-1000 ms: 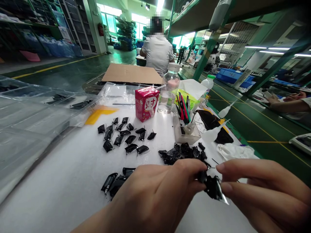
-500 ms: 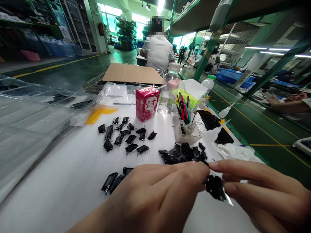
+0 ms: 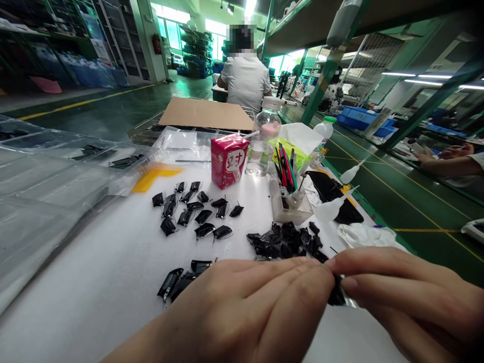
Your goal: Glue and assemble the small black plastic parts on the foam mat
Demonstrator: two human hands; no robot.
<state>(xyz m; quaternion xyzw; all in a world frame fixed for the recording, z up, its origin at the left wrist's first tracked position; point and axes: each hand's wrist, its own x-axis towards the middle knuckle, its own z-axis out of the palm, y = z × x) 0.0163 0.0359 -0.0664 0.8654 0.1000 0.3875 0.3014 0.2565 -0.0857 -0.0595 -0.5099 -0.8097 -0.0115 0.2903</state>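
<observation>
Our left hand (image 3: 249, 307) and right hand (image 3: 408, 297) meet fingertip to fingertip. Both are pinched closed on a small black part (image 3: 336, 297) (mostly hidden between them, a clear film edge showing below). Just beyond the fingertips lies a heap of black parts (image 3: 283, 242). Farther off to their left, rows of parts (image 3: 196, 209) sit on the white table (image 3: 94, 282).

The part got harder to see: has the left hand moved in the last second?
Yes. Against the unmoved red carton, the left hand has slid rightward, covering most of the black part.
</observation>
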